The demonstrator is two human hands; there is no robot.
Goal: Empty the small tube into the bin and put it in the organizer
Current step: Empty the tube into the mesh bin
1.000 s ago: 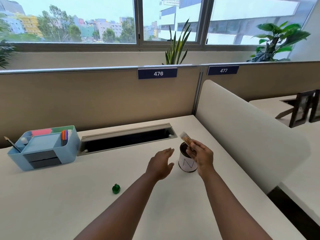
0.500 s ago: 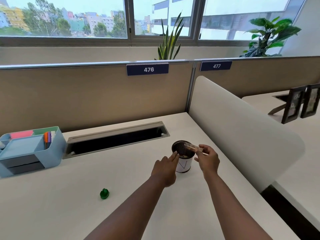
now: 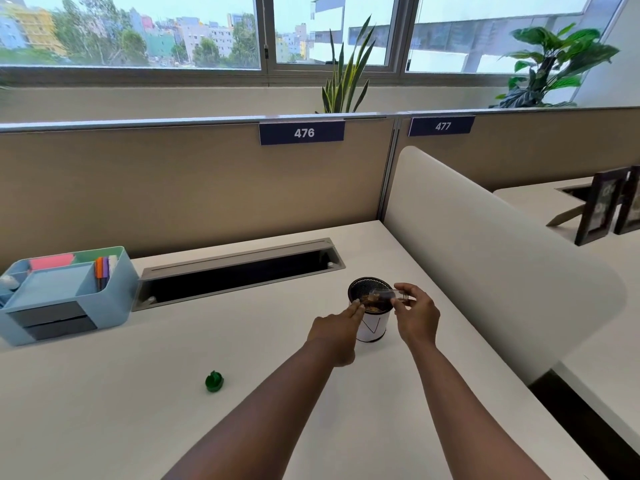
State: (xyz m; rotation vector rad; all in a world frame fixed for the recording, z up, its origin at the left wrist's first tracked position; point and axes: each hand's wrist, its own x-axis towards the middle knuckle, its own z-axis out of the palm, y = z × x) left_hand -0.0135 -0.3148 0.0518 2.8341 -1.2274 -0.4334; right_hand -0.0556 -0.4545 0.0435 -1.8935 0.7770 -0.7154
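Right hand (image 3: 417,317) tips small tube (image 3: 379,295) over bin (image 3: 372,327); left hand (image 3: 334,332) steadies it.

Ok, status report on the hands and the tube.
Right hand tipping small clear tube over black mesh bin. Left hand steadying bin rim. Blue organizer far left, path open.

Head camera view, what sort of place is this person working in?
Most likely an open-plan office cubicle: a white desk against a beige partition with numbered blue seat labels, a pale blue plastic desk organizer holding stationery, and a recessed grey cable tray set into the desk.
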